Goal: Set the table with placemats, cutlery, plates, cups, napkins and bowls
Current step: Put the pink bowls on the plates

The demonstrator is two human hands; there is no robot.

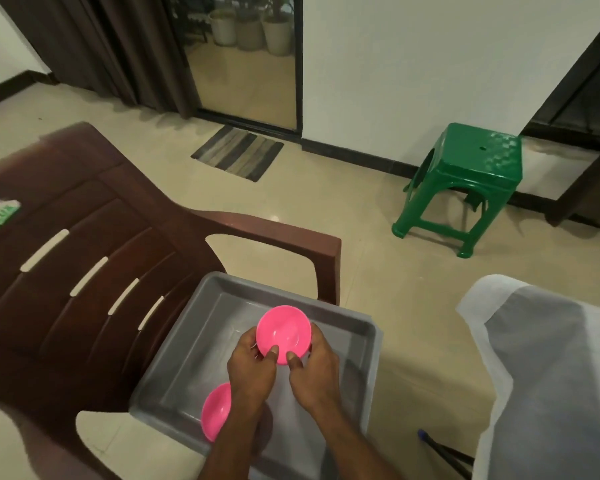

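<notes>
Pink bowls (284, 335), grey tub (357, 344), brown chair (84, 244), green stool (465, 181), striped grey-brown doormat (238, 156)

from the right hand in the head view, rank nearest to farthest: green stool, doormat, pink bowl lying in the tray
From the right hand:
1. Pink bowl in the tray, lower left, beside the left wrist.
2. Green stool, upper right on the floor.
3. Doormat, far ahead by the glass door.

Pink bowl (284, 333) tilted, another (216, 410) in grey tray (361, 327)
</notes>
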